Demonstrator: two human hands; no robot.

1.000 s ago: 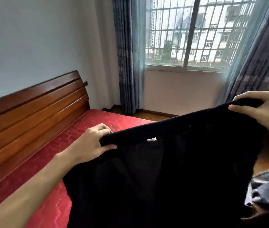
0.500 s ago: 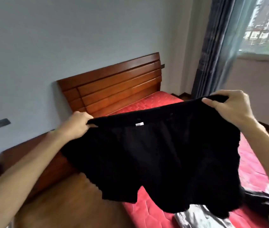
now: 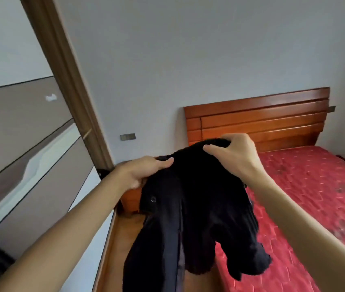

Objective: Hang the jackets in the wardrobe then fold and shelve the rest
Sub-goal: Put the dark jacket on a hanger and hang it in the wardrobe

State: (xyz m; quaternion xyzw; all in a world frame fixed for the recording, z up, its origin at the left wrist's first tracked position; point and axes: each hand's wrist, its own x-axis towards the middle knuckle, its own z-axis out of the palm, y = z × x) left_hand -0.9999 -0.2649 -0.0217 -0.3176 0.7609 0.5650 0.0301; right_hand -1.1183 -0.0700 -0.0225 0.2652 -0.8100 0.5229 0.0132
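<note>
Fingers of the left hand point(image 3: 146, 171) are curled tight on one top corner of a black garment point(image 3: 194, 218), the thumb pressed over the cloth; fingers of the right hand point(image 3: 233, 153) pinch the other top corner just beside it. Half a second ago the two hands were well apart and the garment was stretched wide between them; now they have come close together, so it hangs doubled and bunched, its lower ends dangling over the wooden floor point(image 3: 129, 232) at the edge of the bed point(image 3: 315, 186). The view has also swung left: the window and curtain are gone, and a wardrobe door point(image 3: 30, 154) now fills the left side. Count: two hands, one garment, one visible button point(image 3: 153, 199), one wardrobe door, one headboard point(image 3: 258, 119), one bed.
</note>
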